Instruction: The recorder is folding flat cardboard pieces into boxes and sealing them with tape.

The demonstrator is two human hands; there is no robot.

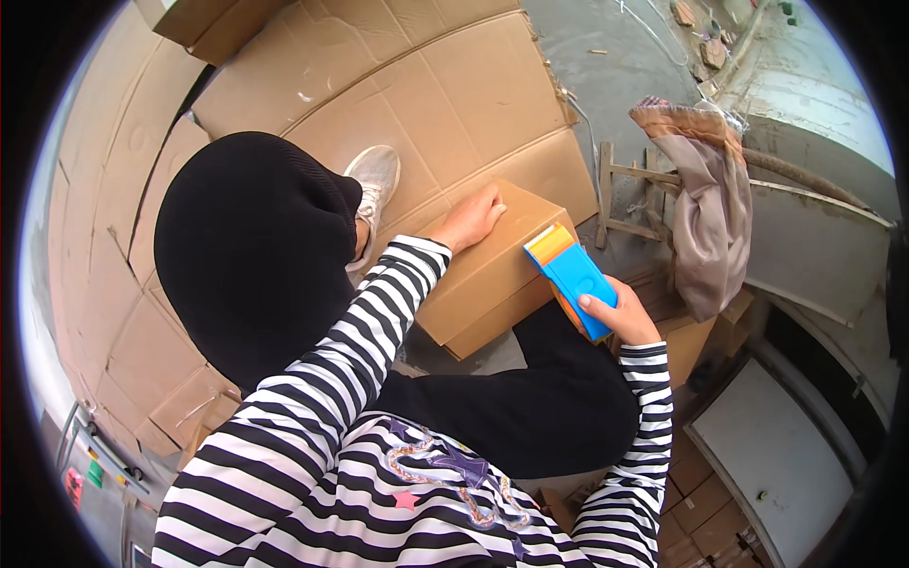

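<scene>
Steadying the cardboard box [494, 267], apparently, the left hand [471, 219] curls on top, its grip unclear. The right hand [625, 312] clasps the blue tape dispenser [574, 280], thumb uppermost, likely for control.

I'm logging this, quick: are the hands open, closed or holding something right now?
Left hand: on the box, fingers curled; whether it grips cannot be told.
Right hand: closed, holding the tape dispenser.

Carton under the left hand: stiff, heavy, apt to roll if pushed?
The carton is likely fairly stiff, since its edges look straight. Its flat faces should make it slide rather than roll. Weight is hard to judge: contents don't show.
</scene>
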